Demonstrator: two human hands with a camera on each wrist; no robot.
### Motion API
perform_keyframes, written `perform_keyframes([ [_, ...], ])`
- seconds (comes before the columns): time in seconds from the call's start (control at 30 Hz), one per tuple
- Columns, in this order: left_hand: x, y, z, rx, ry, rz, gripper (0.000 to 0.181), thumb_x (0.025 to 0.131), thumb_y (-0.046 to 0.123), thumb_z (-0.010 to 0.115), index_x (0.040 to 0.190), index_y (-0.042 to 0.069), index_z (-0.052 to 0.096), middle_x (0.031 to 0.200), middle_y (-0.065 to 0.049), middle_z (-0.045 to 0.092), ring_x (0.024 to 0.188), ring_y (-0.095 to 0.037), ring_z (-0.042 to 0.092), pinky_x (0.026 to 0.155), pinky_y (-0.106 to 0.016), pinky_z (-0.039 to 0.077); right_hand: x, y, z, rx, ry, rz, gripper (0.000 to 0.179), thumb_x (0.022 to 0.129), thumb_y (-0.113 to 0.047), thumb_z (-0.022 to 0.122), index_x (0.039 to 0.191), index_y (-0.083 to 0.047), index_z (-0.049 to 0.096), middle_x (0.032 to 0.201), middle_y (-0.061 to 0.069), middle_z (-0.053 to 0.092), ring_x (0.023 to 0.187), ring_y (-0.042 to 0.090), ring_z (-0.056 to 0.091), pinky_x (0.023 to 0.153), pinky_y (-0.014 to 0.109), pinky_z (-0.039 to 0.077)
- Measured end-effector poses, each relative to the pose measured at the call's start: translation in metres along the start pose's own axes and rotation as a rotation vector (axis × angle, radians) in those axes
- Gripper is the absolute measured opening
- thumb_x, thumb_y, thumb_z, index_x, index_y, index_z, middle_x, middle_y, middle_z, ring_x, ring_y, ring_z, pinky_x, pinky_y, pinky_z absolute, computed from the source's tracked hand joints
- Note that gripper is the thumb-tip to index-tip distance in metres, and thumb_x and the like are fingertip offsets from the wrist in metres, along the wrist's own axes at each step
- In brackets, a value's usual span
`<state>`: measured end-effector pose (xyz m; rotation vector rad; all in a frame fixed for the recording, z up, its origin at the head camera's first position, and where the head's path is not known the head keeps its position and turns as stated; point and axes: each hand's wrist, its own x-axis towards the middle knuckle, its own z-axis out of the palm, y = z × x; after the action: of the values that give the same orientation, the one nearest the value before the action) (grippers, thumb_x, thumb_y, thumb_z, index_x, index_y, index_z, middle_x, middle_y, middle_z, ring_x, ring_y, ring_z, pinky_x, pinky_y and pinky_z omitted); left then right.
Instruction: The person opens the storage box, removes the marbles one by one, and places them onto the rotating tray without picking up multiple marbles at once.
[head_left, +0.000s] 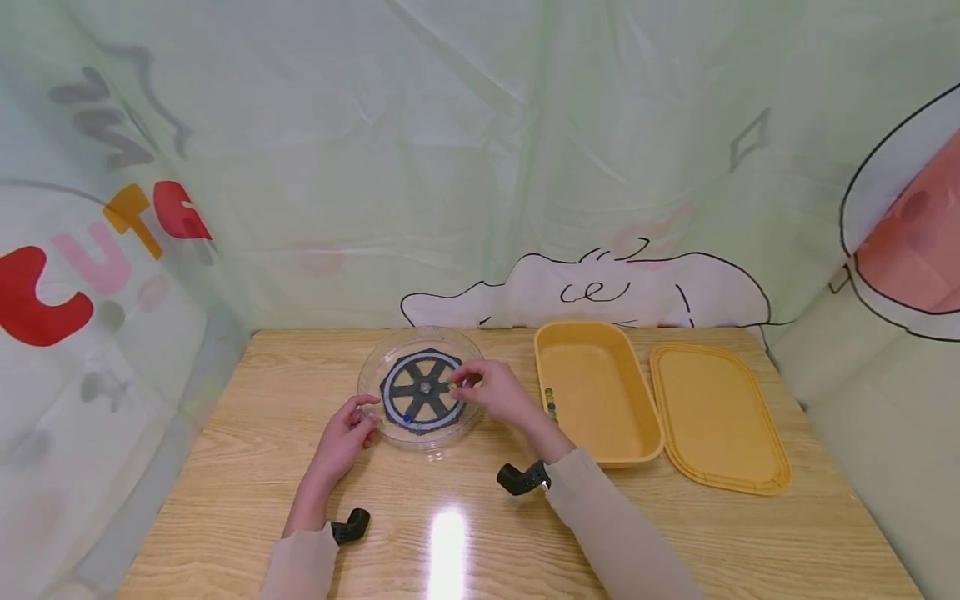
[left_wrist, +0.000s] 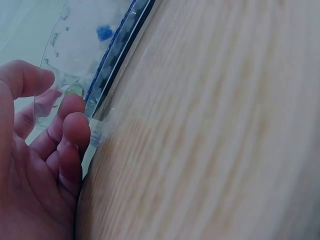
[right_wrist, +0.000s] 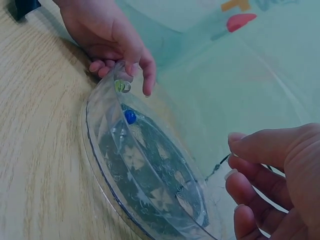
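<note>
A round clear plastic dish [head_left: 369, 375] stands on the table with a black spoked wheel shape [head_left: 425, 389] in its bottom. My left hand [head_left: 345, 437] holds its near-left rim between thumb and fingers. Just inside that rim, by the left fingers, is a clear yellow-green marble [right_wrist: 122, 86]. A blue marble [right_wrist: 130, 117] lies a little further in, also on the wheel shape's edge in the head view. Over the dish's right side, my right hand [head_left: 498, 392] pinches a small yellowish marble [head_left: 453, 386] between thumb and forefinger; its fingertips mostly hide it in the right wrist view.
Right of the dish sits a yellow plastic tub [head_left: 600, 392] with several small marbles [head_left: 551, 407] along its left wall. A flat yellow lid [head_left: 720, 417] lies beside the tub. A printed curtain [head_left: 465, 167] hangs behind the wooden table [head_left: 420, 517].
</note>
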<state>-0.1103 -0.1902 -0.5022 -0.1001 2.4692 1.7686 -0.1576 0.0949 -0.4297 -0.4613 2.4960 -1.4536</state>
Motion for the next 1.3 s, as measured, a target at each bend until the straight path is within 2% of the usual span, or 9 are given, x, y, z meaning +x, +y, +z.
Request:
perform_keyframes([
  [0.27,0.0,0.002,0.002,0.003,0.0,0.004,0.027,0.1,0.011,0.058,0.127,0.013,0.059,0.078,-0.01,0.052,0.068,-0.023,0.054,0.063,-0.028,0.048,0.001,0.001,0.001,0.012,-0.01,0.01,0.021,0.088,-0.009,0.075,0.109,-0.005,0.072,0.091,0.0,0.064,0.086,0.021,0.055,0.065,0.027,0.047],
  [0.5,0.0,0.002,0.002,-0.006,-0.002,0.006,0.027,0.1,0.01,0.058,0.127,0.012,0.059,0.077,-0.01,0.052,0.067,-0.023,0.054,0.063,-0.028,0.047,0.001,0.001,0.0,0.006,-0.016,-0.008,0.02,0.089,-0.006,0.074,0.109,-0.003,0.072,0.093,0.0,0.065,0.086,0.021,0.055,0.068,0.028,0.048],
  [0.67,0.0,0.002,0.002,-0.001,-0.001,0.005,0.027,0.1,0.01,0.058,0.127,0.013,0.059,0.077,-0.01,0.052,0.067,-0.023,0.054,0.062,-0.028,0.047,0.0,0.003,-0.004,0.012,-0.008,0.007,0.019,0.089,-0.007,0.074,0.108,-0.006,0.073,0.094,-0.001,0.066,0.087,0.02,0.056,0.07,0.028,0.049],
  [0.83,0.001,0.0,0.002,-0.005,0.003,0.015,0.027,0.099,0.01,0.059,0.127,0.012,0.06,0.077,-0.01,0.052,0.067,-0.021,0.054,0.062,-0.027,0.047,-0.001,0.005,-0.01,0.017,0.01,0.018,0.017,0.088,-0.009,0.075,0.105,-0.008,0.073,0.092,-0.001,0.066,0.086,0.02,0.056,0.067,0.03,0.048],
  [1.03,0.001,-0.002,0.002,-0.012,0.005,0.031,0.027,0.099,0.009,0.059,0.126,0.01,0.06,0.075,-0.009,0.052,0.065,-0.02,0.054,0.061,-0.027,0.047,-0.002,0.005,-0.02,0.01,0.033,0.037,0.018,0.089,-0.01,0.074,0.107,-0.008,0.073,0.095,-0.001,0.066,0.09,0.021,0.057,0.07,0.031,0.049],
  [1.17,0.001,-0.002,0.001,-0.011,0.004,0.028,0.026,0.099,0.009,0.059,0.125,0.011,0.06,0.076,-0.009,0.052,0.065,-0.021,0.054,0.061,-0.028,0.047,-0.004,0.009,-0.03,-0.004,0.049,0.047,0.02,0.091,-0.011,0.073,0.11,-0.007,0.073,0.099,0.0,0.067,0.093,0.021,0.057,0.074,0.031,0.049],
  [1.3,0.0,-0.002,0.001,-0.004,0.003,0.026,0.026,0.099,0.009,0.059,0.126,0.011,0.06,0.076,-0.01,0.052,0.066,-0.022,0.054,0.061,-0.028,0.047,-0.006,0.011,-0.043,-0.03,0.088,0.046,0.017,0.09,-0.01,0.073,0.107,-0.008,0.073,0.098,0.001,0.068,0.092,0.023,0.058,0.074,0.032,0.049],
])
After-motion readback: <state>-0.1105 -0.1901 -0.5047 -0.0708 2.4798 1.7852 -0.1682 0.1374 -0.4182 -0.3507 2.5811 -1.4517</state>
